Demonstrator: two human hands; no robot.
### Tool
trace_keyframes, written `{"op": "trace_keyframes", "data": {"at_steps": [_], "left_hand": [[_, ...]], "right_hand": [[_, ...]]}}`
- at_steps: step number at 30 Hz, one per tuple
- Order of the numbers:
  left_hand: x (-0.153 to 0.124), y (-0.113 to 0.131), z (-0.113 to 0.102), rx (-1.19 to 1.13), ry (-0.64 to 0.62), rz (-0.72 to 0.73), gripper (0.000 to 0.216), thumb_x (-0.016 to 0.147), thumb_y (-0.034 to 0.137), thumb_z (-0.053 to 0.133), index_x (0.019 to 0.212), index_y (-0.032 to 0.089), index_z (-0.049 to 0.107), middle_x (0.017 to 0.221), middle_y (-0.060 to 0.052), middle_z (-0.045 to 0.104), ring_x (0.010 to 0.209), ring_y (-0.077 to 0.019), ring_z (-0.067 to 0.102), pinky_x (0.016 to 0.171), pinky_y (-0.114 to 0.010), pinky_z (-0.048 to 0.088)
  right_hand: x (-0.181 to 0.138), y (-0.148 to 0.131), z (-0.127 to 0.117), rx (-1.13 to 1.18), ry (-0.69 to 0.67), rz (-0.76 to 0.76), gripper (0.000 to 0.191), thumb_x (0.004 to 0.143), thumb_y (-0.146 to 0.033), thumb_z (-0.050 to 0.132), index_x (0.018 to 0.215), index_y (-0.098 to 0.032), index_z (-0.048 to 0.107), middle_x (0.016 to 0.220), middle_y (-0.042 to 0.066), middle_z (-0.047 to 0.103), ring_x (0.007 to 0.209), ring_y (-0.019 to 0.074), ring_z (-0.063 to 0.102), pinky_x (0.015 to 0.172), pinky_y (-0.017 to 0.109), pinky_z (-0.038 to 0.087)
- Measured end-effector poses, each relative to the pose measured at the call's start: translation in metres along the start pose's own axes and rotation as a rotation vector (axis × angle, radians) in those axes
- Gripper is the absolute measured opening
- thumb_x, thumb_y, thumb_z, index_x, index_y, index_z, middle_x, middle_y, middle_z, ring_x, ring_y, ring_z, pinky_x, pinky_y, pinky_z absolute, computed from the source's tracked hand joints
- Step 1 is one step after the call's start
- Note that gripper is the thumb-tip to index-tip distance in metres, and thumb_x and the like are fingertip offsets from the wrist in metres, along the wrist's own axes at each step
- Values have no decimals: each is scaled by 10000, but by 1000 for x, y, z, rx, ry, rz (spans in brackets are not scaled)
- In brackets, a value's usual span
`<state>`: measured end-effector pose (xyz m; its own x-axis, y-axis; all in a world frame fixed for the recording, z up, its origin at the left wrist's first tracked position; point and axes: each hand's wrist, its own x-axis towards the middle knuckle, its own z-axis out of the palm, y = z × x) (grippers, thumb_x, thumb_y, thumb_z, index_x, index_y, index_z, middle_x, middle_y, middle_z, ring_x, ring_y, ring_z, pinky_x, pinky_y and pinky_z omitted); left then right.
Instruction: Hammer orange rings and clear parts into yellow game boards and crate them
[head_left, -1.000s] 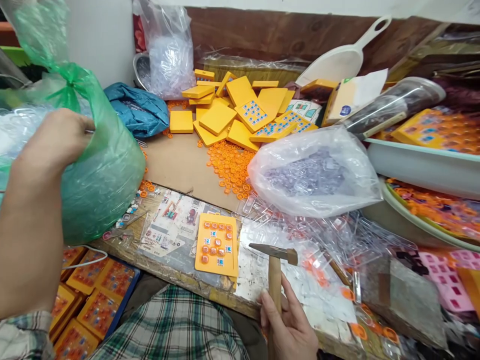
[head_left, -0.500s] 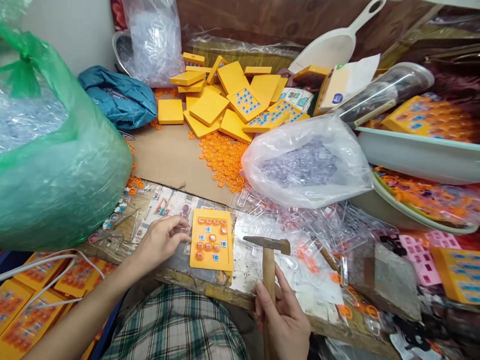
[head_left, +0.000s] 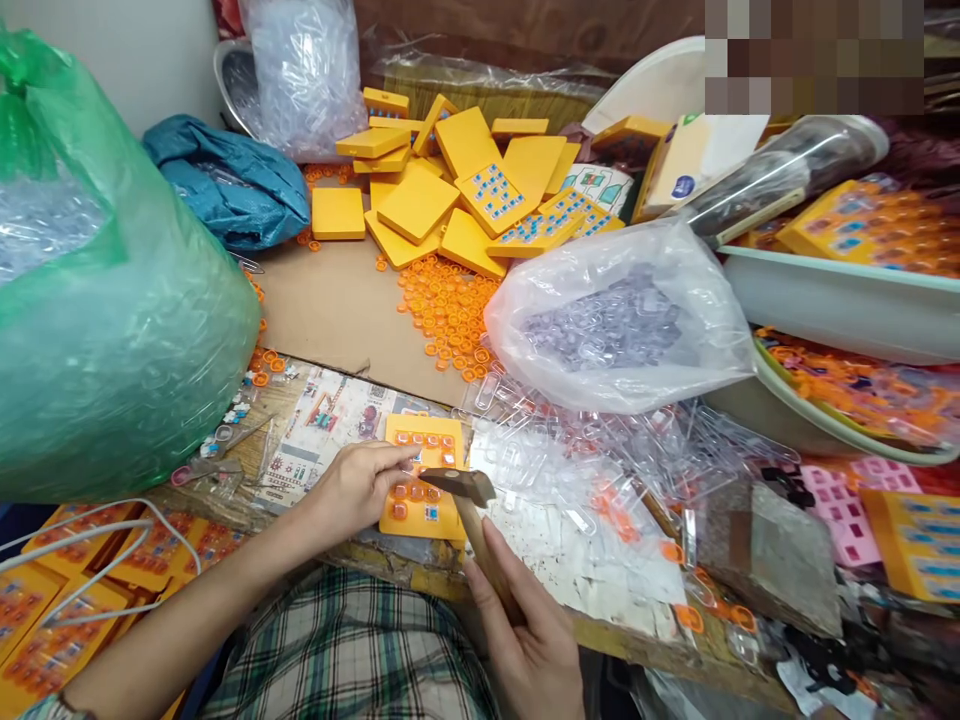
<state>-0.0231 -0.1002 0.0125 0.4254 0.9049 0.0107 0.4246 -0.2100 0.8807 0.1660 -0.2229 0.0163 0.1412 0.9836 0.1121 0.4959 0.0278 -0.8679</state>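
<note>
The left hand lies on the small yellow board, fingers drawn together with the tips on its upper half. Whether they pinch a small piece cannot be told. The right hand is clamped around the wooden handle of a hammer, whose dark metal head hangs over the board's right edge. The board sits flat at the near edge of the counter, on printed paper, and carries rows of orange and blue buttons.

A bulging green bag of thin, wrinkled film crowds the left side, close to the left forearm. Behind it lies a crumpled blue bag. On the right a cloudy clear bag of small transparent pieces slumps just beyond the board, and more clear plastic strips spill loose across the counter beside it.

Farther back, flat square yellow boards are heaped at all angles, some showing blue keys. Small orange rings are scattered in front of them on a sheet of brown cardboard. A pale basin holds more yellow boards at the far right. Below the counter, a white cable loops over stacked orange boards.
</note>
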Motion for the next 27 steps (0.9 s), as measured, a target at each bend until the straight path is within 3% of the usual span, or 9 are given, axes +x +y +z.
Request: {"op": "trace_keyframes", "data": {"at_steps": [5, 14, 17, 21, 24, 27], "left_hand": [[-3, -3, 0, 27, -4, 24, 259, 852, 142, 493, 925, 190, 736, 930, -66, 726, 874, -182, 668, 826, -309, 547], [-7, -5, 2, 72, 52, 24, 246, 849, 118, 492, 877, 165, 732, 900, -77, 706, 841, -177, 655, 783, -295, 544], [-6, -5, 2, 57, 55, 12, 238, 840, 113, 500, 850, 161, 732, 874, -77, 701, 821, -180, 653, 774, -297, 543], [-5, -6, 4, 28, 31, -5, 258, 839, 95, 477, 835, 159, 728, 868, -72, 687, 809, -167, 646, 759, -278, 541], [-7, -6, 4, -2, 34, -15, 257, 839, 100, 477, 847, 160, 727, 877, -73, 684, 822, -166, 644, 767, -276, 541], [-5, -6, -1, -34, 62, -29, 216, 827, 126, 519, 885, 172, 723, 902, -70, 686, 854, -175, 643, 790, -297, 539]], "right_hand": [[7, 3, 6, -160, -112, -84, 505, 908, -158, 510, 1390, -290, 436, 1168, 70, 667, 1009, 220, 658, 794, 323, 565], [13, -4, -2, -174, -138, -179, 576, 912, -104, 486, 1430, -323, 365, 1116, 56, 660, 935, 168, 650, 765, 264, 532], [14, -8, -3, -209, -123, -218, 568, 907, -99, 468, 1427, -311, 381, 958, 51, 671, 766, 146, 643, 659, 238, 521], [13, -5, 1, -332, -198, -160, 493, 923, -154, 410, 1400, -277, 435, 689, 21, 602, 539, 126, 545, 504, 218, 472], [12, -3, 4, -210, -178, -70, 445, 918, -205, 452, 1352, -293, 500, 839, 51, 680, 693, 155, 632, 621, 256, 533], [13, -2, 4, 32, -29, 124, 405, 862, -294, 579, 1267, -279, 595, 1074, 63, 693, 895, 218, 657, 735, 334, 562]]}}
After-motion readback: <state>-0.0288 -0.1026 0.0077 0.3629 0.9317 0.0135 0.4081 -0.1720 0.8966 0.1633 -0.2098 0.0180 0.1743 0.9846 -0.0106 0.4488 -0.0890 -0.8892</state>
